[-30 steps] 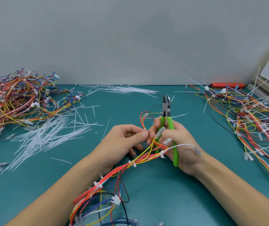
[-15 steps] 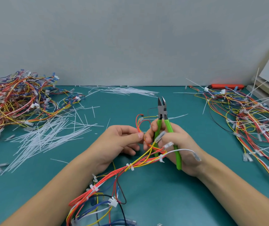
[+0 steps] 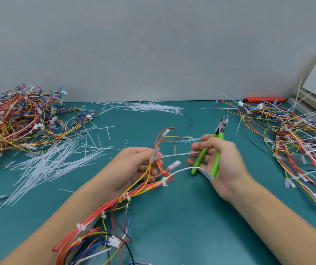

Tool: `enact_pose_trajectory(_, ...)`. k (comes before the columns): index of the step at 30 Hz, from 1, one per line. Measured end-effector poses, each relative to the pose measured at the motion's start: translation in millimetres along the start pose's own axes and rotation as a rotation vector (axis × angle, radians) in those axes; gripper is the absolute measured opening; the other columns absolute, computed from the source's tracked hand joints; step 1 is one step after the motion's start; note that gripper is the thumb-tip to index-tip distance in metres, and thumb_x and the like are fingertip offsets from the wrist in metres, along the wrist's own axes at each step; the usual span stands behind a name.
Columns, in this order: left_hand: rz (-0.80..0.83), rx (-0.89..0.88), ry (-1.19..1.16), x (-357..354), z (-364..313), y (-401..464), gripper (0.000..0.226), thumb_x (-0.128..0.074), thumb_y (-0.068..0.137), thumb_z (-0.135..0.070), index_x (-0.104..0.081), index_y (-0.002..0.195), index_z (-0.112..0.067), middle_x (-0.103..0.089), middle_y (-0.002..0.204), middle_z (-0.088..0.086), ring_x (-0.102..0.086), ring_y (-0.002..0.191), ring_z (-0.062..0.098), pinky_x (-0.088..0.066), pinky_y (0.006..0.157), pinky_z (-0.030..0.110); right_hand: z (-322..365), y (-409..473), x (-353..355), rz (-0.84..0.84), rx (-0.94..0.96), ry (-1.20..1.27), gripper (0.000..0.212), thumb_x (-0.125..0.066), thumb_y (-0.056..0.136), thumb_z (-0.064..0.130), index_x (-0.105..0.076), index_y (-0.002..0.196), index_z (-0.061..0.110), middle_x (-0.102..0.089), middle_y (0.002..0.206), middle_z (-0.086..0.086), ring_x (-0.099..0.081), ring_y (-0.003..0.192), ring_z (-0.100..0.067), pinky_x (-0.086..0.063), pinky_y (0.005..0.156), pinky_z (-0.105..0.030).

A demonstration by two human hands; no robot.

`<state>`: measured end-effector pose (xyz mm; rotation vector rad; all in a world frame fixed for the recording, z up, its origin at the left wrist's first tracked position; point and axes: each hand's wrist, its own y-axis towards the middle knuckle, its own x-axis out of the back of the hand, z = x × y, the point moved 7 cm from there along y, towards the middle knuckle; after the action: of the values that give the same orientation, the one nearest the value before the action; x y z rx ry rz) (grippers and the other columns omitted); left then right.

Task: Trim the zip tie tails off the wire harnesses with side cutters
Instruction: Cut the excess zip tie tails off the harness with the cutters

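- Your right hand holds the green side cutters across a half-open palm, tips up.
- Your left hand grips the wire harness above the teal table; a zip tie tail stretches between both hands.

Teal table. Harness pile at left edge; loose cut zip tie tails just beside it, more tails along back edge. Second harness pile at right edge. Red tool at back right corner.
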<state>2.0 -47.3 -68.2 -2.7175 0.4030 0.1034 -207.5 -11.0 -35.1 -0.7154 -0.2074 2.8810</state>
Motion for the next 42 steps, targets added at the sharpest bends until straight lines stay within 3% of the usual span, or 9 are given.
enact_pose_trajectory(1, 0.011, 0.004, -0.007, -1, -1, 0, 0.005, -0.078, 0.075, -0.016, -0.081, 0.07, -0.016, -0.073, 0.07, 0.009, -0.065, 0.049, 0.015, -0.062, 0.055, 0.034, 0, 0, 2, -0.016, -0.009, 0.014, 0.02, -0.063, 0.081, 0.01, -0.058, 0.1, 0.013, -0.07, 0.087, -0.011, -0.067, 0.071, -0.024, -0.061, 0.069, -0.039)
enact_pose_trajectory(5, 0.093, -0.037, -0.03, -3, -4, -4, 0.023, -0.078, 0.051, -0.025, -0.081, 0.072, -0.016, -0.071, 0.066, 0.008, -0.066, 0.05, 0.015, -0.062, 0.058, 0.035, 0, 1, 5, -0.043, -0.027, 0.03, 0.013, -0.053, 0.093, 0.005, -0.058, 0.103, 0.013, -0.078, 0.107, -0.014, -0.075, 0.093, -0.028, -0.062, 0.081, -0.044)
enact_pose_trajectory(7, 0.157, -0.067, -0.037, -7, -6, -6, 0.022, -0.078, 0.053, -0.024, -0.08, 0.074, -0.017, -0.072, 0.068, 0.009, -0.064, 0.049, 0.016, -0.059, 0.055, 0.031, 1, 2, 5, -0.037, -0.028, 0.018, 0.017, -0.055, 0.092, 0.005, -0.06, 0.107, 0.011, -0.077, 0.115, -0.014, -0.075, 0.106, -0.029, -0.062, 0.081, -0.045)
enact_pose_trajectory(10, 0.231, -0.095, -0.038, -14, -8, -14, 0.019, -0.077, 0.06, -0.021, -0.079, 0.078, -0.016, -0.071, 0.072, 0.01, -0.062, 0.05, 0.015, -0.056, 0.053, 0.028, 1, 2, 3, -0.002, -0.061, 0.083, 0.018, -0.053, 0.092, 0.006, -0.06, 0.109, 0.009, -0.075, 0.12, -0.014, -0.075, 0.108, -0.033, -0.06, 0.081, -0.047)
enact_pose_trajectory(15, 0.243, -0.138, 0.042, -20, -14, -29, 0.019, -0.076, 0.071, -0.019, -0.08, 0.09, -0.016, -0.072, 0.081, 0.009, -0.06, 0.057, 0.011, -0.054, 0.056, 0.022, -2, 2, -9, 0.14, -0.108, 0.192, 0.025, -0.048, 0.09, 0.007, -0.053, 0.114, 0.011, -0.072, 0.125, -0.021, -0.072, 0.113, -0.039, -0.05, 0.104, -0.056)
enact_pose_trajectory(22, 0.191, -0.151, 0.045, -22, -19, -36, 0.017, -0.074, 0.077, -0.014, -0.081, 0.092, -0.015, -0.067, 0.084, 0.014, -0.057, 0.057, 0.011, -0.052, 0.056, 0.021, 0, 4, -7, 0.135, -0.08, 0.12, 0.02, -0.05, 0.092, 0.014, -0.054, 0.112, 0.017, -0.075, 0.121, -0.017, -0.074, 0.11, -0.031, -0.05, 0.089, -0.047)
enact_pose_trajectory(31, 0.206, -0.156, 0.081, -22, -18, -37, 0.023, -0.077, 0.077, -0.017, -0.081, 0.1, -0.014, -0.073, 0.086, 0.01, -0.055, 0.059, 0.01, -0.05, 0.057, 0.019, -1, 7, -1, 0.102, -0.132, 0.207, 0.022, -0.051, 0.094, 0.014, -0.053, 0.115, 0.011, -0.074, 0.118, -0.025, -0.068, 0.118, -0.043, -0.053, 0.101, -0.053)
enact_pose_trajectory(35, 0.212, -0.157, 0.088, -23, -18, -38, 0.022, -0.077, 0.076, -0.017, -0.082, 0.098, -0.014, -0.073, 0.084, 0.008, -0.055, 0.059, 0.009, -0.05, 0.056, 0.019, 4, 8, 1, 0.076, -0.098, 0.262, 0.021, -0.05, 0.095, 0.013, -0.053, 0.115, 0.011, -0.074, 0.103, -0.02, -0.071, 0.116, -0.038, -0.056, 0.094, -0.049)
enact_pose_trajectory(42, 0.19, -0.163, 0.09, -21, -18, -37, 0.025, -0.079, 0.073, -0.02, -0.082, 0.097, -0.014, -0.073, 0.083, 0.008, -0.056, 0.059, 0.01, -0.05, 0.057, 0.019, 30, 10, 13, 0.103, 0.008, 0.417, 0.02, -0.044, 0.096, 0.014, -0.049, 0.115, 0.016, -0.072, 0.122, -0.02, -0.07, 0.119, -0.038, -0.048, 0.106, -0.049)
